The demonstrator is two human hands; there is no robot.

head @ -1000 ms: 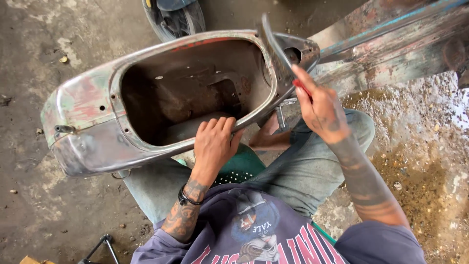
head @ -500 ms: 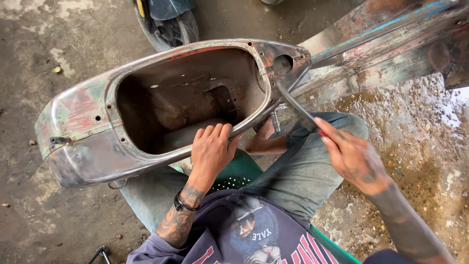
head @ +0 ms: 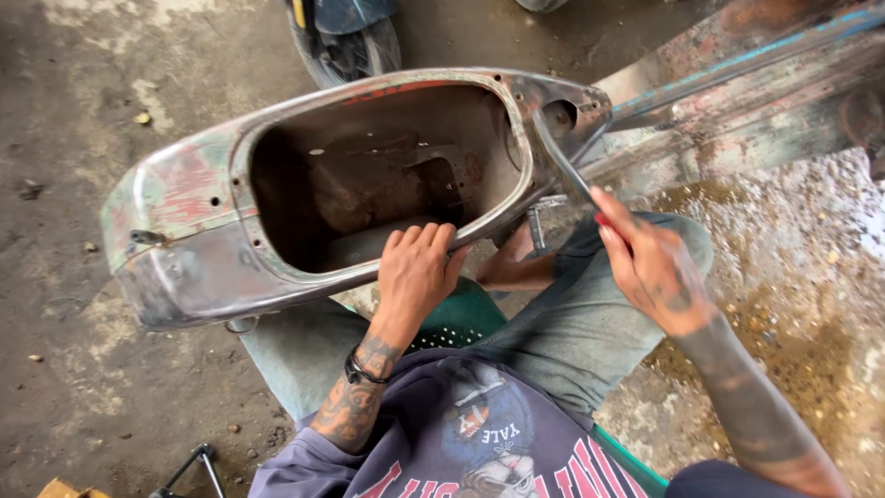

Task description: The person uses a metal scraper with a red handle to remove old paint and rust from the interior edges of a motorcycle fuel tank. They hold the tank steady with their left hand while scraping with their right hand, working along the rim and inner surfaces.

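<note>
A stripped scooter body shell (head: 184, 231), bare metal with patches of old red and green paint, lies in front of me with its open cavity facing up. My left hand (head: 417, 272) rests flat on the shell's near rim, fingers over the edge. My right hand (head: 650, 267) grips a thin metal tool (head: 560, 166) with a red handle. The tool's blade is blurred and points up at the shell's right end, near a round hole (head: 558, 118) in it. I sit on a green stool (head: 466, 318), knees under the shell.
The scooter's worn frame (head: 737, 101) runs off to the upper right. A dark wheel (head: 346, 37) stands behind the shell. Scraped paint dust and flakes (head: 793, 304) cover the concrete on the right. A black metal stand (head: 189, 466) lies at bottom left.
My right hand swung the tool down from high beside the shell's right end, then back up toward it. The left hand stayed on the near rim. The view shifted slightly.
</note>
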